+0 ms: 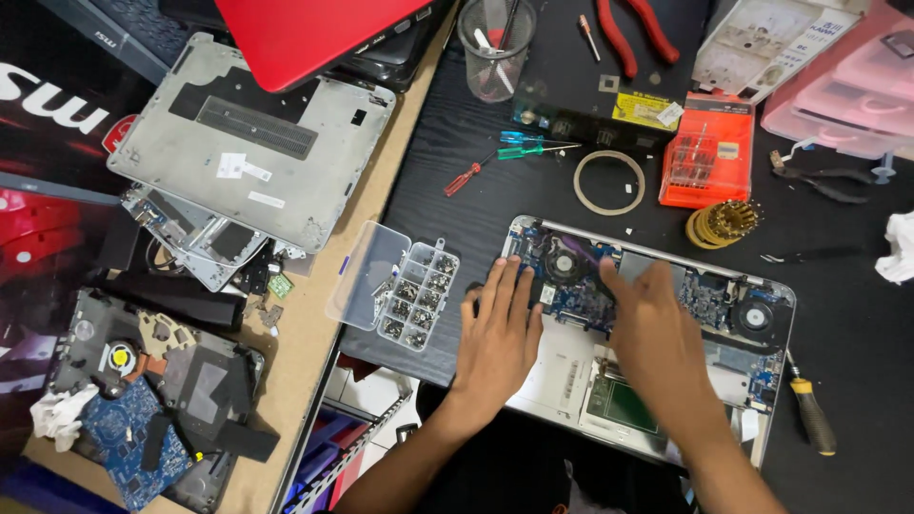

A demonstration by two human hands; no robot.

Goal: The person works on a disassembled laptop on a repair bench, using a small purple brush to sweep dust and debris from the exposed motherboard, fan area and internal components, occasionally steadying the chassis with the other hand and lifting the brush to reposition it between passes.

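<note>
We see both hands resting on an opened laptop (pixel 752 381) that lies with its bottom cover off on the black desk (pixel 857 324), near the front edge and right of centre. Its blue motherboard (pixel 581 286) runs along the far side, with one round fan (pixel 564 263) at the left and a second fan (pixel 754 319) at the right.

Our left hand (pixel 500 333) lies flat, palm down, fingers spread and stretched toward the left fan; its grip is open and holds nothing. Our right hand (pixel 657 333) lies over the middle of the board, fingers extended and slightly blurred; its grip also looks open, with nothing visibly held in it.

Just left of the laptop sits a clear plastic screw organiser (pixel 419 295) with its lid swung open to the left. Far of the laptop lie a red-handled screwdriver (pixel 464 178), blue and green screwdrivers (pixel 522 144), a roll of tape (pixel 609 183), an orange bit case (pixel 709 152) and a brass-coloured bit holder (pixel 724 224). A yellow-and-black screwdriver (pixel 811 414) rests beside the laptop's right edge.

On the wooden desk (pixel 305 324) at left we see a grey laptop bottom cover (pixel 252 138), a red laptop (pixel 305 33) and another stripped laptop chassis (pixel 152 400).
</note>
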